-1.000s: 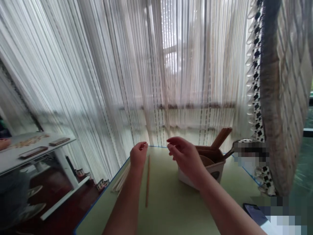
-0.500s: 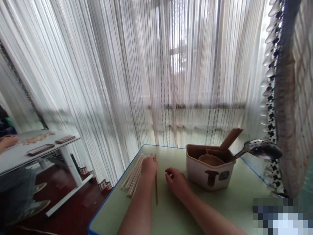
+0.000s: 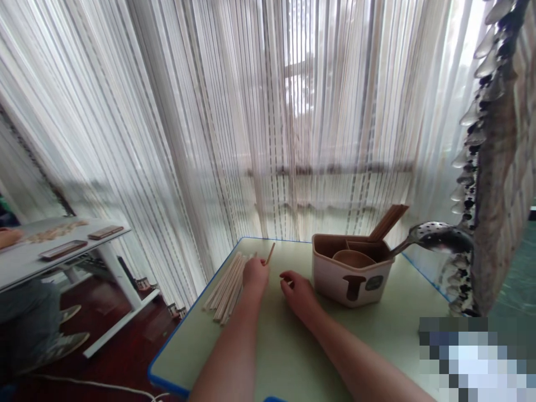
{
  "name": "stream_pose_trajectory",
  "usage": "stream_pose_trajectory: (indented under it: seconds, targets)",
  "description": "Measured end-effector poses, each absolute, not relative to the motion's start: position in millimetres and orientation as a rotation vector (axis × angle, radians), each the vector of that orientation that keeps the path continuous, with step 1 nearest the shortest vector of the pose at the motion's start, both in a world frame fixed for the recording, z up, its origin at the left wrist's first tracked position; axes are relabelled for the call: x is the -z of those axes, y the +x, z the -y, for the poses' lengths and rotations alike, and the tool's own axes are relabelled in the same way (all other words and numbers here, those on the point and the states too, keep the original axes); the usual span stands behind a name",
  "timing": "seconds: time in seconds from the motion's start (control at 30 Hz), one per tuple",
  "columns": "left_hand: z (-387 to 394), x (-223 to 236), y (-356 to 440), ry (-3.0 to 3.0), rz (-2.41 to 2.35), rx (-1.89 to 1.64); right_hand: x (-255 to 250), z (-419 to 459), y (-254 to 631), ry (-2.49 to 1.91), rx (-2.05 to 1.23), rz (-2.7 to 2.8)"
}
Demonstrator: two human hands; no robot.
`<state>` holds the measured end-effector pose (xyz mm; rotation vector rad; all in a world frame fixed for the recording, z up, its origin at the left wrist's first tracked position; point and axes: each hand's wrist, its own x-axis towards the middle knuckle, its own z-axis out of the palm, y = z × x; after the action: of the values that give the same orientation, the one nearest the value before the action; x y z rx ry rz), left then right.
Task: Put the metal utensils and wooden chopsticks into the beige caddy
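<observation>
My left hand (image 3: 255, 274) is closed around a thin brown wooden chopstick (image 3: 271, 253), whose upper end sticks out past the fingers, tilted to the right. Its lower part is hidden by the hand. Just left of this hand, a fanned pile of pale wooden chopsticks (image 3: 226, 289) lies on the table. My right hand (image 3: 298, 290) rests near the table top with fingers curled and thumb apart, nothing visible in it. Close to its right stands a cream cutlery holder (image 3: 330, 276) with brown inner walls. Brown chopsticks (image 3: 388, 222) and a perforated metal skimmer (image 3: 438, 237) lean out of it.
A round brown bowl-like piece (image 3: 354, 258) sits inside the holder. The pale green table (image 3: 285, 357) has a blue edge. Sheer striped curtains (image 3: 188, 123) hang behind it. On the left, a person's hand (image 3: 9, 237) rests on a white table (image 3: 25, 265) with small trays.
The chopstick in my left hand has swung from pointing down toward me to pointing up and away. My right hand stays curled beside the holder. The view has shifted slightly.
</observation>
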<state>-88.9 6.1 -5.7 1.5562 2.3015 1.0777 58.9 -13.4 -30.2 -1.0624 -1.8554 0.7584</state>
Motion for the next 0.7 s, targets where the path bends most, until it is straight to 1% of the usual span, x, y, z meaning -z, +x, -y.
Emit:
stream_pose_trajectory:
  seconds: [0.13, 0.27, 0.43, 0.7]
  targets:
    - [-7.6, -2.8, -83.1, 1.175, -1.733, -1.593, 29.4, 12.5, 61.0, -1.037, -0.815, 1.853]
    - [-2.9, -18.7, -68.8, 0.918, -1.203, -1.855, 27.7, 16.9, 60.0, -0.937, -0.868, 1.909]
    - [2.3, -30.4, -62.6, 0.819, -0.878, -1.906, 21.9, 21.3, 59.9, -0.861, -0.922, 1.945]
    - [3.4, -33.5, -64.8, 0.821, -0.806, -1.904, 26.6, 17.8, 55.7, -0.875, -0.967, 1.945]
